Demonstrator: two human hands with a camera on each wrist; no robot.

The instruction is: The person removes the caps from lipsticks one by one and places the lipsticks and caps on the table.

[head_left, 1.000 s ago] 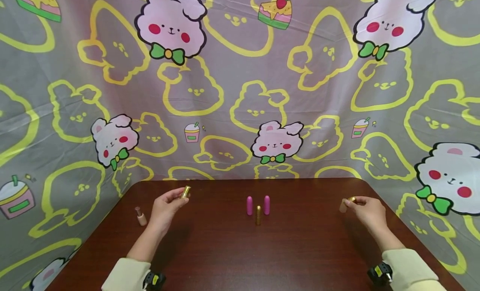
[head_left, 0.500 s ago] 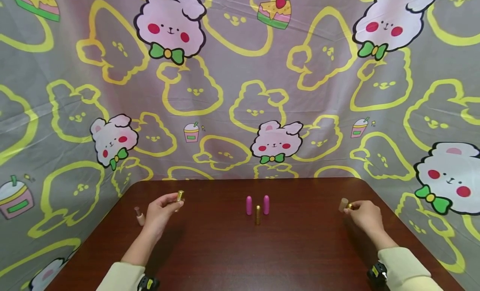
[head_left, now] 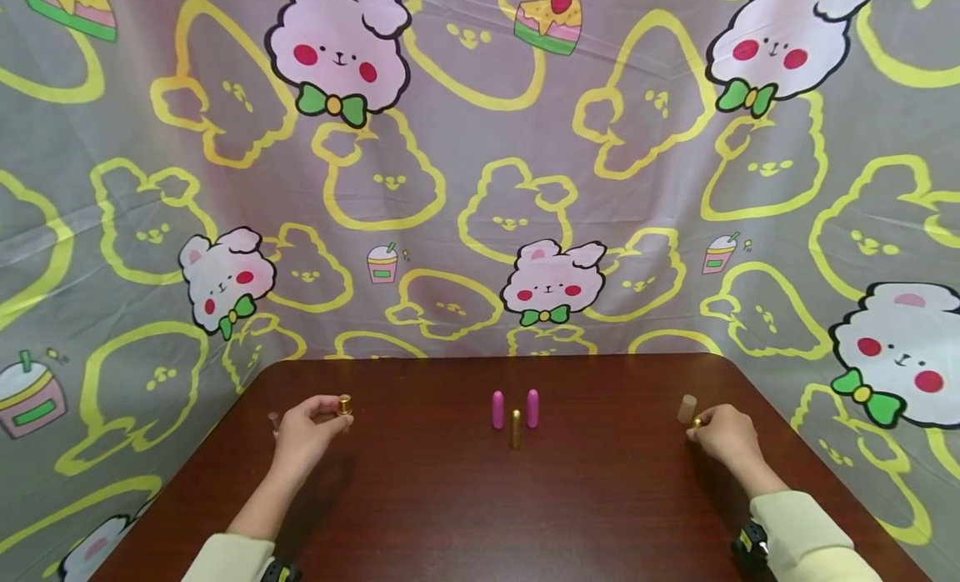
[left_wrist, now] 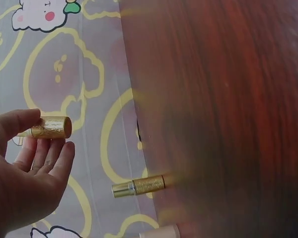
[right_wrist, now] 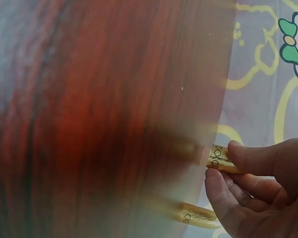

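Observation:
At the left of the table in the head view, my left hand (head_left: 300, 440) pinches a short gold lipstick tube (head_left: 345, 404), raised off the tabletop. In the left wrist view, thumb and fingertips grip that tube, and another gold lipstick tube (left_wrist: 139, 186) stands on the table nearby. My right hand (head_left: 729, 436) holds a small gold tube (right_wrist: 219, 159) with dark lettering between thumb and fingers, low over the right side of the table. I cannot tell whether it touches the wood. Beside it stands a second lettered gold tube (right_wrist: 197, 215).
A beige frosted cylinder (head_left: 687, 408) stands just behind my right hand. Mid-table are two magenta tubes (head_left: 498, 409) and a gold tube (head_left: 516, 429). A small brown-topped bottle (head_left: 273, 420) is mostly hidden by my left hand. Patterned cloth (head_left: 457, 190) surrounds the brown table (head_left: 450, 507).
My left hand has moved left and down, its gold tube turning more upright and the hand now covering most of the bottle. My right hand has lowered its gold tube in front of the beige cylinder.

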